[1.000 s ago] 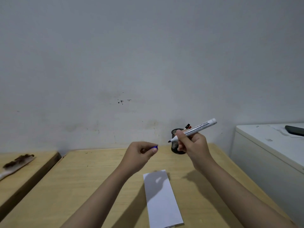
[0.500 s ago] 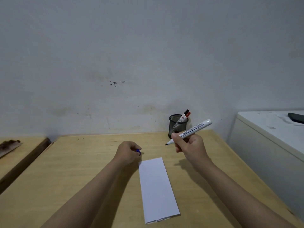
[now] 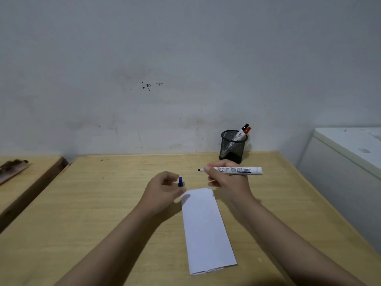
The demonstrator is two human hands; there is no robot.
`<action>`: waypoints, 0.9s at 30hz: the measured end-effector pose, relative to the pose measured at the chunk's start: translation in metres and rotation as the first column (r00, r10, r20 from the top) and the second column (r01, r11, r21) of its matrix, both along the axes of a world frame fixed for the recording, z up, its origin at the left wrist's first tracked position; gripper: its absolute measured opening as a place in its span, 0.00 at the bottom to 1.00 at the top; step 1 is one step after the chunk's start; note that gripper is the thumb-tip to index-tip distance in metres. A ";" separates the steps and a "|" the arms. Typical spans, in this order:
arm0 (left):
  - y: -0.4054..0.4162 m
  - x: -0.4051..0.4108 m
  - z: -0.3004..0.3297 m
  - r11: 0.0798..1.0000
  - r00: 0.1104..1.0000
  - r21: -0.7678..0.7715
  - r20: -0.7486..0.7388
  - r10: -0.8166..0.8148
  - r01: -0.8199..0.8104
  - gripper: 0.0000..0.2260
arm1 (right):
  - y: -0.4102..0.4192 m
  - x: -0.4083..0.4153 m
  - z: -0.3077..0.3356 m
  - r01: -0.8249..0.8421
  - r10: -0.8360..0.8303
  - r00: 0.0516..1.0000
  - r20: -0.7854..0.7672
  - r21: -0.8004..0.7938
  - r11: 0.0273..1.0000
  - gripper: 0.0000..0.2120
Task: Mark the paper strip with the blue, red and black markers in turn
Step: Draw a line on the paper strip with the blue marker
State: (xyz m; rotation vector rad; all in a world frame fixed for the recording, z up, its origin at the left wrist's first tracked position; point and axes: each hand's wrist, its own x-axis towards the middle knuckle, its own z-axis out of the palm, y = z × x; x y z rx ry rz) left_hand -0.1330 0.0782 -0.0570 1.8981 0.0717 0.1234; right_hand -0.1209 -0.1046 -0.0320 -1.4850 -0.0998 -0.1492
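the paper strip [image 3: 205, 230] is showing plain white with no ink on it, lying on a pale yellow wood-grain table [image 3: 103, 203], while the cap [image 3: 180, 181] is showing bright blue. the marker [image 3: 237, 170] is showing a white barrel with dark blue lettering and a dark tip, and the pen cup [image 3: 233, 146] behind is showing black mesh, holding two white markers, one capped black [image 3: 245, 127] and one capped red [image 3: 248, 130]. the wall [image 3: 185, 58] is reading grey-white with dark specks, and the cabinet [image 3: 340, 162] is looking off-white.
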 end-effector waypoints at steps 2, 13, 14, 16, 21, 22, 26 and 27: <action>0.000 -0.011 -0.007 0.986 1.000 0.169 -0.005 0.004 -0.003 0.15 | 0.015 0.003 -0.005 -0.024 0.026 0.999 -0.044 0.041 0.999 0.05; 0.012 -0.004 -0.033 0.827 0.992 0.559 0.059 -0.114 0.062 0.24 | 0.044 0.021 -0.042 0.042 -0.043 0.986 -0.160 -0.007 0.999 0.13; 0.012 -0.004 -0.033 0.821 0.991 0.568 0.063 -0.118 0.062 0.24 | 0.044 0.021 -0.045 0.049 -0.051 0.986 -0.157 -0.017 0.999 0.14; 0.013 -0.004 -0.033 0.811 0.990 0.582 0.070 -0.124 0.061 0.24 | 0.043 0.022 -0.049 0.045 -0.049 0.988 -0.147 -0.026 0.999 0.15; 0.018 -0.002 -0.034 0.752 0.984 0.658 0.108 -0.140 0.035 0.25 | 0.045 0.022 -0.051 0.050 -0.058 0.992 -0.110 -0.069 0.996 0.14; 0.019 -0.001 -0.034 0.744 0.985 0.667 0.110 -0.137 0.029 0.26 | 0.045 0.021 -0.052 0.055 -0.062 0.993 -0.100 -0.077 0.996 0.14; 0.023 0.003 -0.034 0.742 0.989 0.670 0.090 -0.120 0.029 0.26 | 0.046 0.021 -0.054 0.077 -0.087 0.993 -0.074 -0.130 0.989 0.15; 0.024 0.004 -0.035 0.745 0.989 0.666 0.086 -0.117 0.031 0.26 | 0.046 0.022 -0.054 0.077 -0.088 0.994 -0.071 -0.139 0.987 0.15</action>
